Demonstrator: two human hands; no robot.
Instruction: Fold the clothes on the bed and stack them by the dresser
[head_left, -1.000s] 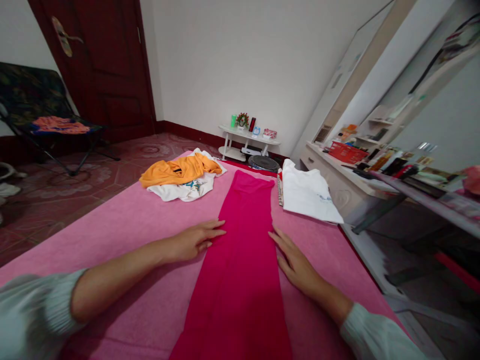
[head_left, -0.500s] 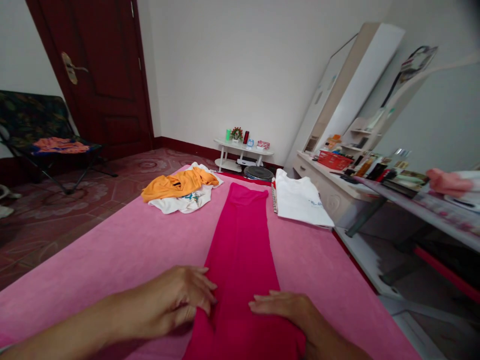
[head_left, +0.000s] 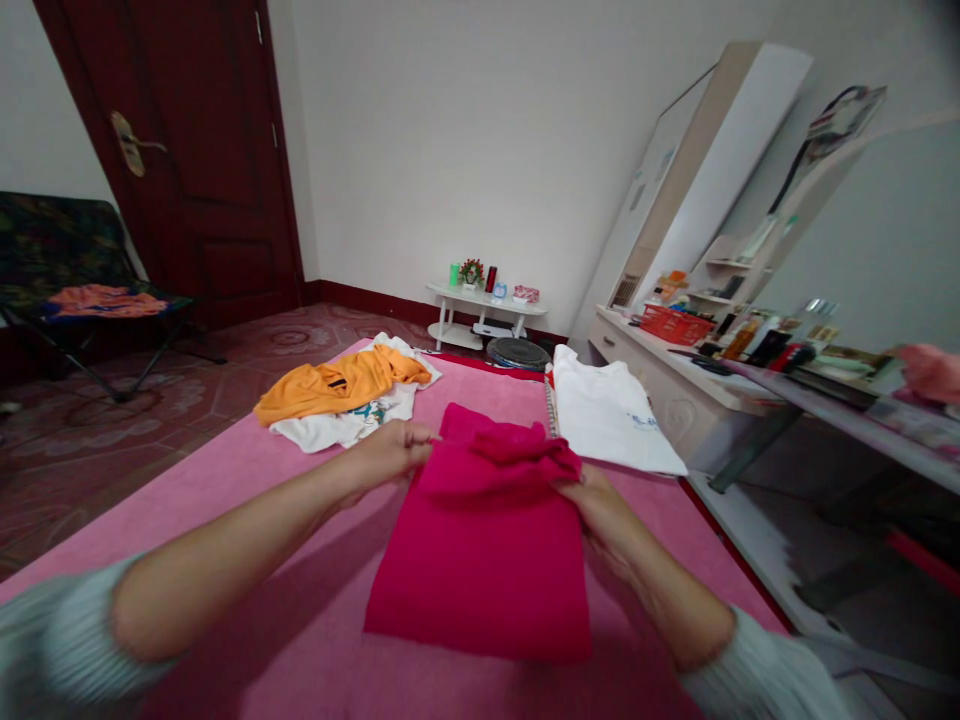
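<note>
- Left hand (head_left: 399, 450) pinches the bright pink garment's (head_left: 487, 565) left edge.
- Right hand (head_left: 606, 515) grips its right edge.
- The garment lies between them, folded, on the pink sheet (head_left: 315, 630).
- Beyond them, an orange top (head_left: 322, 387) and a white shirt (head_left: 607, 415).

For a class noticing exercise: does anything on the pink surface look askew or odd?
Yes: at left, the orange garment lies rumpled, unlike the folded white shirt; the magenta cloth bunches unevenly along its raised edge.
</note>
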